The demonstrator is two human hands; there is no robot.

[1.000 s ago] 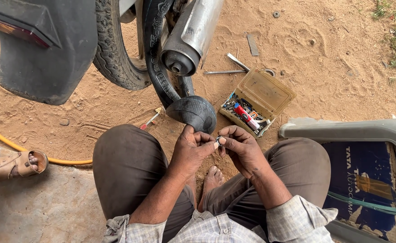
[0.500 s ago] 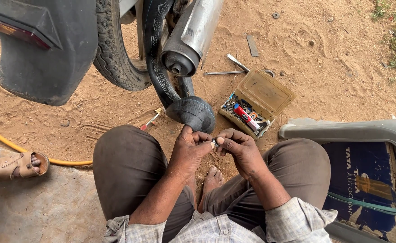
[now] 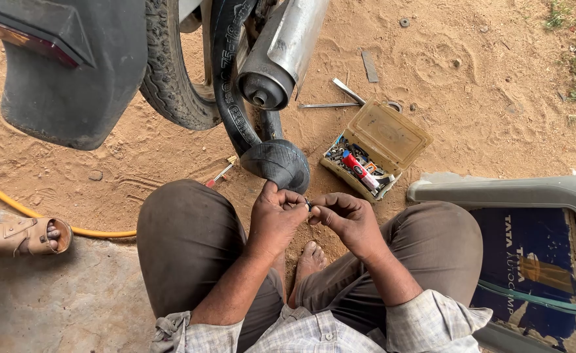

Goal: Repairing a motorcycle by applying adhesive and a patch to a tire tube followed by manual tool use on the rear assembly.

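Between the knees, both hands pinch one tiny dark part.

Left hand and right hand meet fingertip to fingertip, narrow, gripping a small dark piece, too small to identify. It sits just below the bulging black inner tube, near the open parts box on the sand.

Outdoor roadside repair spot: sandy ground, motorcycle wheel.
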